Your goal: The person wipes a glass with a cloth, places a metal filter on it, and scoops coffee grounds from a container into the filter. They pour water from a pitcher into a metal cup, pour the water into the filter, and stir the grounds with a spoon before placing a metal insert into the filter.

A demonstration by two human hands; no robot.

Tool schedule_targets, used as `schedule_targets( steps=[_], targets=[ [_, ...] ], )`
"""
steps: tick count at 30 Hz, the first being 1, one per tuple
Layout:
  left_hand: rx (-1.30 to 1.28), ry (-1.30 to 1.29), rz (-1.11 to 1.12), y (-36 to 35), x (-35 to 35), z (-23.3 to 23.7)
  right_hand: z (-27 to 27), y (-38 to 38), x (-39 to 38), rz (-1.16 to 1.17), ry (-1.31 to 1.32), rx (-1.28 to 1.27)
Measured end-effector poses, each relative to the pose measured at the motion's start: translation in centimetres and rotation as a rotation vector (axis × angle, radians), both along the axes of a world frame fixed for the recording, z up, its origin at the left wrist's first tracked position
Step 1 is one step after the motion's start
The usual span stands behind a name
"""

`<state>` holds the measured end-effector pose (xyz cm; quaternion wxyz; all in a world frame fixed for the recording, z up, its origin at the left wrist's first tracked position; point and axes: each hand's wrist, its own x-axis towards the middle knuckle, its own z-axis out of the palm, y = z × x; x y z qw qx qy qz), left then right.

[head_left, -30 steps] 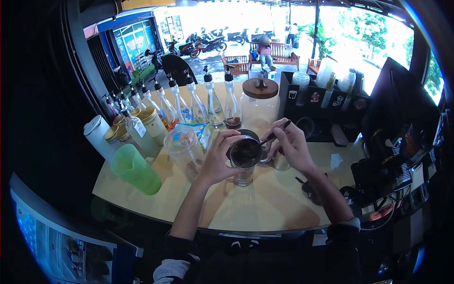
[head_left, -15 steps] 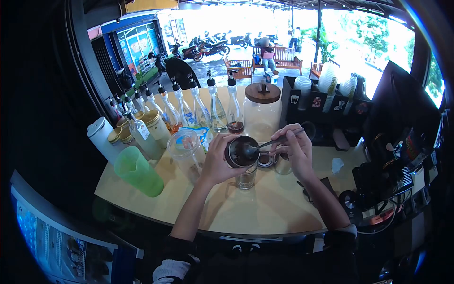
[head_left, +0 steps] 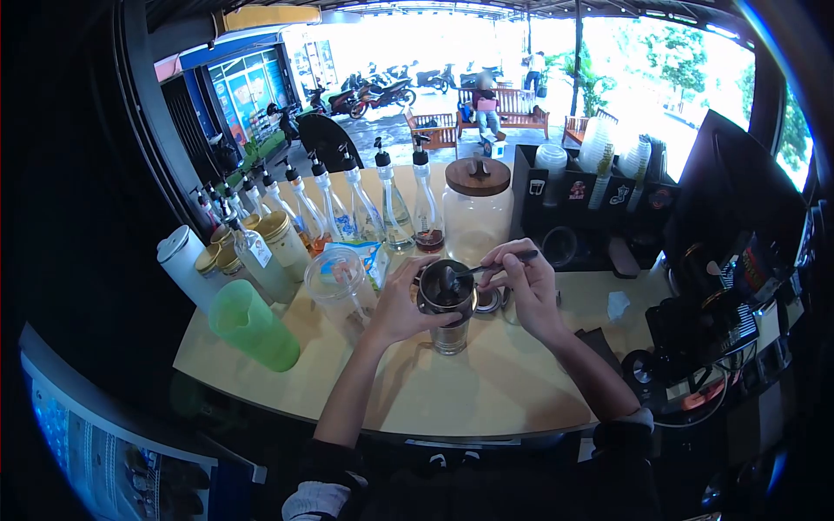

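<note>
My left hand (head_left: 401, 302) is wrapped around a dark-looking jar (head_left: 432, 304), its open mouth facing up towards me. Between the fingers and thumb of my right hand (head_left: 532, 293) is a metal spoon (head_left: 486, 267), with its bowl inside the jar's mouth. What the jar contains looks dark and is hard to make out. Directly below the jar, a clear glass (head_left: 451, 339) stands on the counter, its top partly hidden by the jar and my left hand. A round metal lid (head_left: 488, 300) lies behind my right hand's fingers.
On the left stand a green pitcher (head_left: 252, 326), a clear plastic container (head_left: 337, 286) and several pump bottles (head_left: 395, 208). A big glass jar with a wooden lid (head_left: 477, 204) is behind my hands. A black cup organizer (head_left: 599, 195) and dark equipment (head_left: 712, 304) occupy the right.
The jar has moved slightly down and tipped more upright, with its mouth turned less towards me. My right hand has moved down and left, and the spoon reaches into the jar at a flatter angle.
</note>
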<state>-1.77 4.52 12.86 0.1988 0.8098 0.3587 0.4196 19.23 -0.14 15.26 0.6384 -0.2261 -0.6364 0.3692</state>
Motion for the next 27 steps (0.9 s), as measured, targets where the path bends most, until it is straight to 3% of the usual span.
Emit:
schedule_targets(
  steps=[6,8,11,15,18,22,27],
  targets=[
    [0.233,-0.146,0.011,-2.0,-0.3,2.6,0.4,0.2,-1.0,-0.057,-0.189,0.098],
    [0.409,0.127,0.105,-2.7,-0.3,3.7,1.0,0.1,-1.7,-0.096,-0.265,0.131],
    [0.56,0.271,0.079,-2.0,0.0,3.5,2.4,-0.7,-2.6,-0.159,-0.442,0.258],
    [0.707,0.25,0.111,-1.5,0.8,3.3,3.3,-1.2,-1.9,-0.159,-0.448,0.337],
    [0.698,0.215,0.125,-1.3,0.9,3.3,2.5,-0.8,1.3,-0.288,-0.434,0.18],
    [0.696,0.115,0.173,-1.1,0.9,3.1,-2.5,1.0,7.8,-0.6,-0.609,-0.184],
    [0.682,0.029,0.218,-0.8,0.3,2.3,-13.1,2.8,14.2,-0.54,-0.589,-0.414]
  ],
)
